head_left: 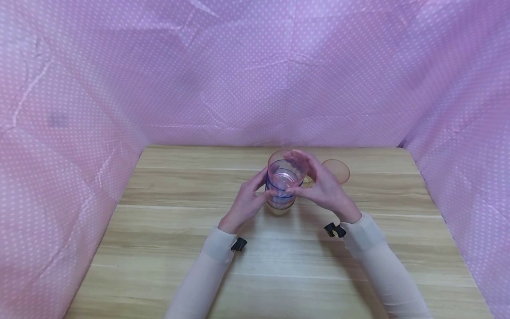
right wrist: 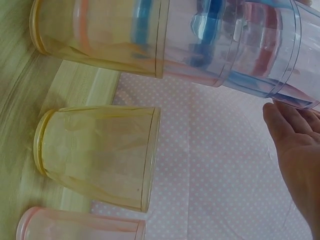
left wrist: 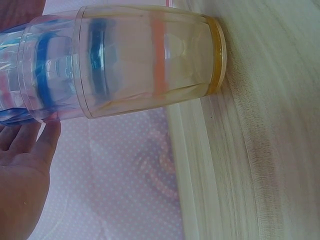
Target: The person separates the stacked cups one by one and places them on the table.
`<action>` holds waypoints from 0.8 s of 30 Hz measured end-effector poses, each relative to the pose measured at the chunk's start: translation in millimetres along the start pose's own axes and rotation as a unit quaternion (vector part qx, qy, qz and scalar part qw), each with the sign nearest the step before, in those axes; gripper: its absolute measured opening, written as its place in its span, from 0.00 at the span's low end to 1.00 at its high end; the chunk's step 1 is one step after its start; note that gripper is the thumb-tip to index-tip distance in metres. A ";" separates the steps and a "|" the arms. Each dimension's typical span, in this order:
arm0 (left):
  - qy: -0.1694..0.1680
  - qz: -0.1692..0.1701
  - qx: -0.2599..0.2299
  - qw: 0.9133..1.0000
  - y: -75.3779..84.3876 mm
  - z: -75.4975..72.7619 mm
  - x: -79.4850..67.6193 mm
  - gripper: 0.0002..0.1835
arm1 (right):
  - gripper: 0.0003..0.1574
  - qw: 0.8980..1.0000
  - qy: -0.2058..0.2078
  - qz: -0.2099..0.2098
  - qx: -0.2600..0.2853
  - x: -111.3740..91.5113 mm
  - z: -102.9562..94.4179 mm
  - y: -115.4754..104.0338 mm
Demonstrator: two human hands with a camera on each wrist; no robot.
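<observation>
A tall stack of clear tinted plastic cups stands upright between both hands on the wooden table. Its lowest cup is a yellow cup (left wrist: 190, 55); pinkish and blue cups sit nested above, and a pink cup (head_left: 277, 160) is at the top. My left hand (head_left: 246, 201) holds the stack's left side around the blue cup (left wrist: 10, 65), thumb at the front. On the right, my right hand (head_left: 326, 189) grips the top pink cup near the blue rim, thumb in front and fingers behind. The far fingers are partly hidden by the cups.
Right of the stack stand a single yellow cup (right wrist: 95, 155), mostly hidden by the right hand in the head view, and a pink-orange cup (head_left: 337, 171). Polka-dot pink cloth (head_left: 255, 88) hangs behind and beside the wooden table (head_left: 167, 230).
</observation>
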State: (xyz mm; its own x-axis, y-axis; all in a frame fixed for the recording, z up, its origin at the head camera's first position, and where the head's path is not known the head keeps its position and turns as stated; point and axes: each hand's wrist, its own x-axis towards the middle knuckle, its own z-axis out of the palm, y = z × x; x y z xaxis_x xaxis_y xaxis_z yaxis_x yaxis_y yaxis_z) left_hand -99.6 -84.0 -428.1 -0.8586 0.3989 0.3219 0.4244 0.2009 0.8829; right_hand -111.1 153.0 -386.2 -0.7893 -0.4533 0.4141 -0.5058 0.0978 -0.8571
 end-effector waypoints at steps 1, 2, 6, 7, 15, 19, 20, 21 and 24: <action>0.000 0.001 0.000 1.000 0.2 -0.1 -0.1 0.39 | 0.59 1.000 0.000 0.000 -0.001 -0.1 0.0 0.1; 0.000 0.002 0.000 1.000 0.3 -0.1 -0.2 0.40 | 0.59 1.000 0.000 0.000 -0.002 -0.3 0.0 0.1; 0.000 0.001 0.002 1.000 0.6 -0.3 -0.3 0.39 | 0.59 1.000 0.000 -0.005 -0.008 -0.6 -0.3 0.4; 0.001 0.000 0.003 1.000 0.5 -0.3 -0.3 0.39 | 0.59 1.000 -0.001 -0.007 -0.009 -0.6 -0.3 0.5; 0.001 0.004 0.000 1.000 -2.1 -0.3 0.1 0.43 | 0.67 1.000 -0.010 -0.001 0.004 1.4 0.1 -0.4; 0.006 0.008 0.007 1.000 -2.7 -0.1 -0.1 0.45 | 0.66 1.000 -0.005 0.012 0.001 4.0 1.5 -1.9; 0.007 0.011 0.009 1.000 -2.7 0.1 0.0 0.44 | 0.63 1.000 -0.002 0.016 -0.001 4.4 1.7 -2.1; 0.008 0.013 0.009 1.000 -2.5 0.2 0.0 0.43 | 0.62 1.000 0.000 0.018 -0.002 4.8 1.9 -2.4; 0.012 0.019 0.011 1.000 -1.6 0.8 0.1 0.39 | 0.58 1.000 0.002 0.019 -0.001 5.0 2.1 -3.1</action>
State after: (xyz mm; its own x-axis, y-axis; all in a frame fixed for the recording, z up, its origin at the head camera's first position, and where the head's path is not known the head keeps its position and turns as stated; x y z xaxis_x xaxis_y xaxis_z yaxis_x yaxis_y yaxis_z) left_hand -100.2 -83.6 -429.7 -0.8482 0.3851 0.3637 0.4630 0.2055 0.8622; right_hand -112.7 148.6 -382.2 -0.8094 -0.4456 0.3825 -0.4760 0.1163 -0.8717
